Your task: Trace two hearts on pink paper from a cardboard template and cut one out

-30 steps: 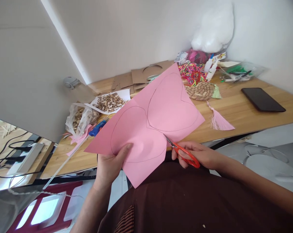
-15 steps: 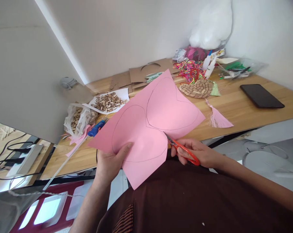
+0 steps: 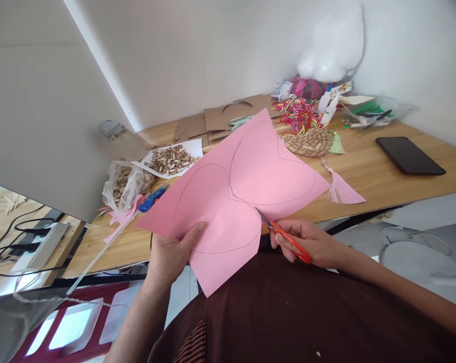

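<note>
My left hand (image 3: 172,257) grips the lower left edge of a pink sheet (image 3: 224,222), thumb on top and fingers hidden underneath. Curved pencil outlines of heart shapes are drawn on the sheet, which is held above the table's front edge. My right hand (image 3: 303,242) is closed round the handles of red-handled scissors (image 3: 288,238). Their blades are at the inner end of a cut that runs in from the sheet's lower right side, between two outlines. The paper on either side of the cut stands slightly apart.
On the wooden table (image 3: 394,186) lie a black phone (image 3: 410,156), a pink tassel (image 3: 343,187), a shell-covered oval (image 3: 309,142), colourful cords (image 3: 298,113), white bottles, brown cardboard (image 3: 192,128), shells on white paper (image 3: 173,159), a plastic bag (image 3: 120,187) and a blue glue gun (image 3: 152,198).
The view has shifted slightly, and the right part of the sheet reaches a little further right, near the tassel. Both hands keep their holds, with the scissor blades still at the cut.
</note>
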The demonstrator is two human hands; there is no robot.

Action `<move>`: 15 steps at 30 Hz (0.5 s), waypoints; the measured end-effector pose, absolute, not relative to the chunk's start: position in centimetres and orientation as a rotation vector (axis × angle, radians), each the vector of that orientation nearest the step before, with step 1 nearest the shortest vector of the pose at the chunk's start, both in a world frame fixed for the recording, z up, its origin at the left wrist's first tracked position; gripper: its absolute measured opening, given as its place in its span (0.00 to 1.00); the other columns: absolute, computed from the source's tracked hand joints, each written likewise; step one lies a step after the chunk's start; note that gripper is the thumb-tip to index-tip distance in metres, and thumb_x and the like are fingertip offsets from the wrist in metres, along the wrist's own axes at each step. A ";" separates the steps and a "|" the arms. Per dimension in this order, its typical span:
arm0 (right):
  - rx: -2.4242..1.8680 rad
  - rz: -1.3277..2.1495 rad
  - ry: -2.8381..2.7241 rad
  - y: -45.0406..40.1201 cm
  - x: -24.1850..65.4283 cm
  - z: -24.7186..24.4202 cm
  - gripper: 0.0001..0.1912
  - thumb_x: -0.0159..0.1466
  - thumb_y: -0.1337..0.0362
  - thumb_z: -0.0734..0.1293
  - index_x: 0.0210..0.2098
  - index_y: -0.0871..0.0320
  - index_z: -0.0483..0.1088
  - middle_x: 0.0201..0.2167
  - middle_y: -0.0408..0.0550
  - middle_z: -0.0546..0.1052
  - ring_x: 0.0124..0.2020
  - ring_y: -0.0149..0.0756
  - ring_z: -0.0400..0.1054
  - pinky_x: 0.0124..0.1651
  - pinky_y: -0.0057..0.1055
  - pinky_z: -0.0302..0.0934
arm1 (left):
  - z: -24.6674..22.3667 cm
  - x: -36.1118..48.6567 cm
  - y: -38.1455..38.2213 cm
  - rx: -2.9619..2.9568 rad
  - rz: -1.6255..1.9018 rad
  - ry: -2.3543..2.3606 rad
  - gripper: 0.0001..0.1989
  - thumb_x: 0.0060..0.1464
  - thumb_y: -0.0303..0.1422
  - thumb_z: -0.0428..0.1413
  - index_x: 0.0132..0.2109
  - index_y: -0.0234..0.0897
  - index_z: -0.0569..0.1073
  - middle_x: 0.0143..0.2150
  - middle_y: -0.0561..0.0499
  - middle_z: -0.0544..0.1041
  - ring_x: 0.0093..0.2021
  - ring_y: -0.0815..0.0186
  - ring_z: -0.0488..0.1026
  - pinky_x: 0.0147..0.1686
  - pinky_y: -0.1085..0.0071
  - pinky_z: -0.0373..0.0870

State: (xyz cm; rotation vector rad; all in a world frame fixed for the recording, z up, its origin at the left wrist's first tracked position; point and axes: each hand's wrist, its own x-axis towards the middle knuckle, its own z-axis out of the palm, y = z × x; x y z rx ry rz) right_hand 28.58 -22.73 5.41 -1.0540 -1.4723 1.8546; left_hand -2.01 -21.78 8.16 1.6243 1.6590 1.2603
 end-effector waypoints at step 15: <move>-1.030 1.880 -1.487 -22.9 28.8 6.1 0.26 0.64 0.39 0.68 0.32 0.58 0.67 0.18 0.40 0.68 0.19 0.26 0.53 0.23 0.26 0.46 | 9.0 -2.0 -21.8 1.656 1.229 1.670 0.16 0.51 0.42 0.67 0.42 0.35 0.81 0.44 0.44 0.84 0.48 0.53 0.81 0.49 0.58 0.82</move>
